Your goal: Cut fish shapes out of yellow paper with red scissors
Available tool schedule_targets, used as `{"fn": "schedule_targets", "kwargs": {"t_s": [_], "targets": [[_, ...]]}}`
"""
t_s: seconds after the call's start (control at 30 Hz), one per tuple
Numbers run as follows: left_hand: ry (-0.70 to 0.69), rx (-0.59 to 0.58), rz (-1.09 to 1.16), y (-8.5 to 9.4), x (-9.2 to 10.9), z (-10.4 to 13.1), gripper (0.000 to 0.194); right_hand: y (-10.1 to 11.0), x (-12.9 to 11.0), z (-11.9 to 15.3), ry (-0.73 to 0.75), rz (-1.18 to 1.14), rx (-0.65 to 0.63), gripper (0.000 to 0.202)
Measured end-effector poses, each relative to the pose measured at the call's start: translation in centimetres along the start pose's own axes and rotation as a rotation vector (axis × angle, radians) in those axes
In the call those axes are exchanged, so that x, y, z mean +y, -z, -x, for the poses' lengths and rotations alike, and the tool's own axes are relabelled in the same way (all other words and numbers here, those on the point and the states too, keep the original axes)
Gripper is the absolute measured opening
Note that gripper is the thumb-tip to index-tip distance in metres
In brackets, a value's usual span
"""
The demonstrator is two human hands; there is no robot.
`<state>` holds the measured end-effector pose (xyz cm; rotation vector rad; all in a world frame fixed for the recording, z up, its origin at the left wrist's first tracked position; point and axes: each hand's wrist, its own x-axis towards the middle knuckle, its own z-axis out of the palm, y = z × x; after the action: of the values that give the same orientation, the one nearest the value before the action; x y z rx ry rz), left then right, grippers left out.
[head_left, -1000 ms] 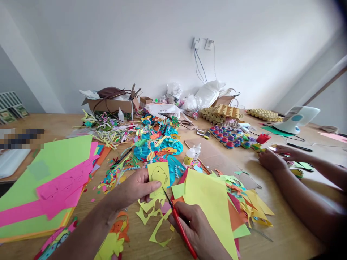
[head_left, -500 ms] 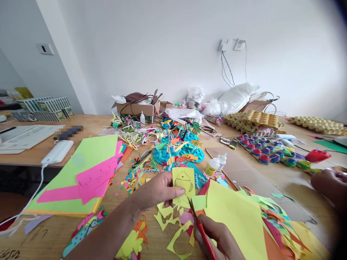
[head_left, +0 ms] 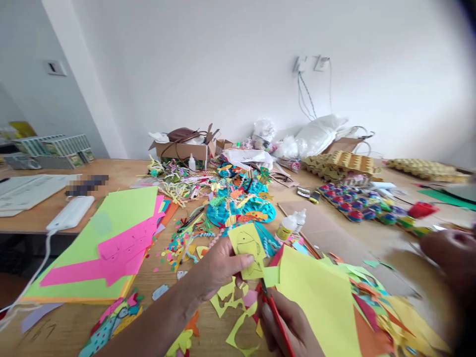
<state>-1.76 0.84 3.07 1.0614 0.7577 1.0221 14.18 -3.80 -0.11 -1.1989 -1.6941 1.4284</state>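
Note:
Between the thumb and fingers of my left hand (head_left: 223, 260) is a small yellow paper piece (head_left: 247, 244) with a fish drawn on it in dark line. My right hand (head_left: 286, 320) is closed round the red handles of a pair of scissors (head_left: 274, 310). The dark blades point up at the lower edge of the drawn paper; whether they touch it I cannot tell. Yellow paper offcuts (head_left: 240, 332) lie on the table under my hands. A large yellow sheet (head_left: 316, 297) is beside my right hand.
Green and pink paper sheets (head_left: 122, 238) lie at the left. Glue bottles (head_left: 287, 226) stand behind the hands, near turquoise paper pieces decorated with fish (head_left: 241, 210). Painted egg cartons (head_left: 353, 203) sit at the right, where another person's hand (head_left: 448, 253) shows. Paper scraps (head_left: 375, 292) cover the right front.
The drawn paper has tilted to the left in my left hand. The scissors have shifted slightly down and left, and the whole view has moved a little.

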Motion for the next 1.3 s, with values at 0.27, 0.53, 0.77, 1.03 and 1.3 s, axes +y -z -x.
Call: {"fn": "schedule_targets", "kwargs": {"t_s": [0.27, 0.53, 0.77, 1.03, 1.3], "targets": [[0.049, 0.125, 0.060, -0.3, -0.1, 0.5, 0.022, -1.0, -0.7, -0.5, 0.034, -0.188, 0.041, 0.051], [0.030, 0.196, 0.181, -1.1, -0.7, 0.6, 0.016, -1.4, -0.5, -0.8, 0.027, -0.269, 0.084, 0.055], [0.004, 0.209, 0.210, -1.8, -0.9, 0.7, 0.009, -2.0, 0.0, -1.2, 0.097, -0.378, 0.099, 0.057], [0.050, 0.207, 0.245, -1.4, -0.9, 0.9, 0.008, -1.9, -0.8, -1.1, 0.052, -0.393, 0.113, 0.062], [0.017, 0.270, 0.174, -2.0, -0.9, 0.9, 0.012, -2.0, -0.9, -1.1, 0.021, -0.414, 0.121, 0.065]]}}
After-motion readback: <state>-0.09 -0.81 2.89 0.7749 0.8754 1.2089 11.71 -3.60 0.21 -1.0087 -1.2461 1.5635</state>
